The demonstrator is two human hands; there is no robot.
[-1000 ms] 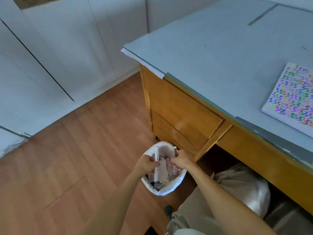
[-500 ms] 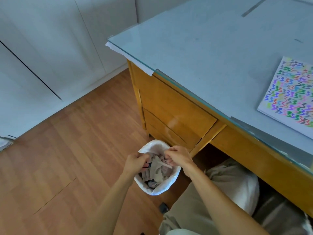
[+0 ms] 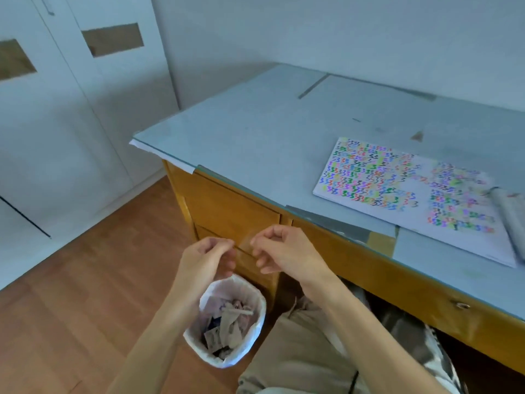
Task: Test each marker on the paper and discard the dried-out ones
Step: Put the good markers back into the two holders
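Lying flat on the desk, the paper is white and crowded with rows of small zigzag squiggles in many colours; its near edge runs close to the desk's front edge. Both hands hang empty above the waste bin, in front of the desk drawers: the left hand and right hand have loosely curled fingers, holding nothing. The white-lined bin stands on the wooden floor beside the desk, with crumpled scraps inside. Bare desk surface spreads left of the paper.
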